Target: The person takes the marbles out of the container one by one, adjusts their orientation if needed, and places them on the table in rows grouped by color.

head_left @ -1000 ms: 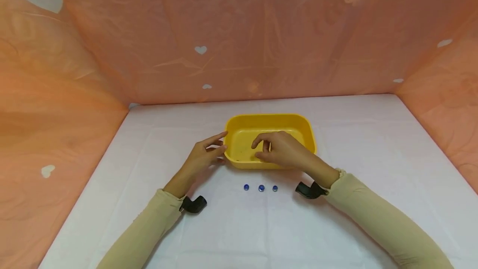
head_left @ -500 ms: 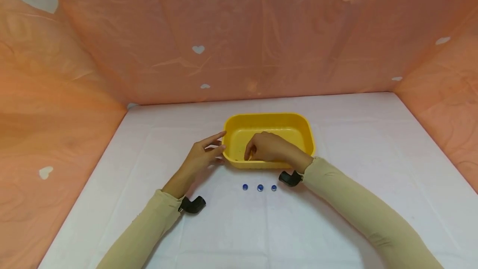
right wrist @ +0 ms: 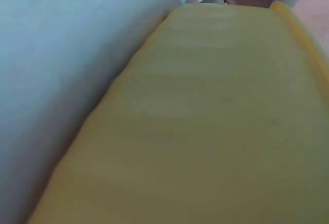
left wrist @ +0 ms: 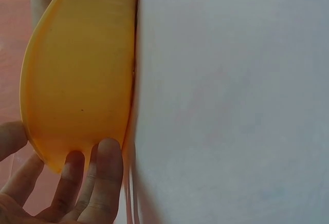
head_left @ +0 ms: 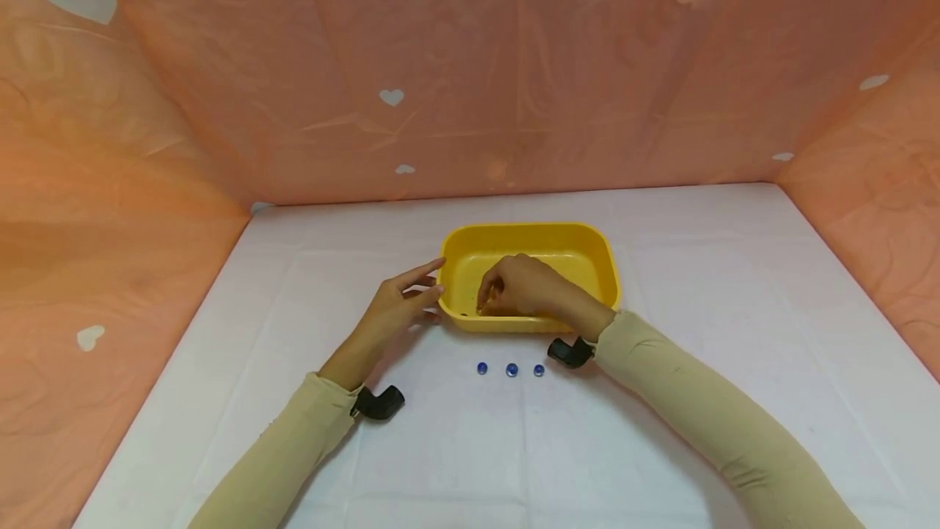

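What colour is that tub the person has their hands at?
Yellow. The tub shows best in the head view.

Yellow basin [head_left: 507, 325], rounded-rectangular, stood upright, long sides running left to right. Three small round blue pieces [head_left: 512, 370] lay apart in a row off its near side.
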